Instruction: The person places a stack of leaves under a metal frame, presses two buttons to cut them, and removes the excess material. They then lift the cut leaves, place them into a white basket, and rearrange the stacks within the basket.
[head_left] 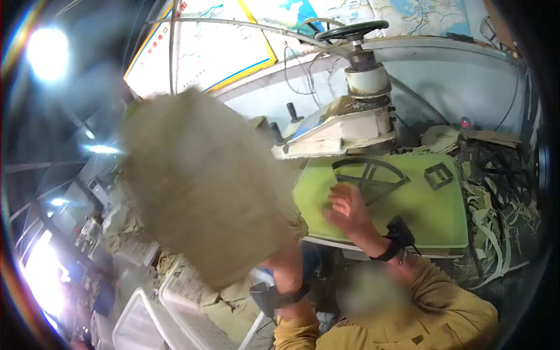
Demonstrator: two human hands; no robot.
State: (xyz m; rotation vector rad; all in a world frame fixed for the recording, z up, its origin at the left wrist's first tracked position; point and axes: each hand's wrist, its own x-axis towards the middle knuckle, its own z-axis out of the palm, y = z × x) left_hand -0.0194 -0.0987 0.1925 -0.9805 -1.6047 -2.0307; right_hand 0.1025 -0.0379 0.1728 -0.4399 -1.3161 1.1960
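Observation:
A large tan sheet of leather-like material [201,181], blurred by motion, fills the left middle of the head view. My left hand [286,256] grips its lower right edge, with the fingers mostly hidden behind the sheet. Over the green cutting board [431,216] hovers my right hand [347,210], its fingers loosely apart and nothing in them. Just beyond that hand lies a fan-shaped cutting die [373,178] of dark metal. A small square cutting die [438,175] rests near the board's far right corner. Both wrists wear dark bands.
Behind the board stands a press with a white swing arm [344,128] and a black handwheel [352,30]. Scrap strips [493,233] pile up at the right edge. White plastic baskets [143,324] with tan pieces stand at lower left. Maps [402,17] cover the wall.

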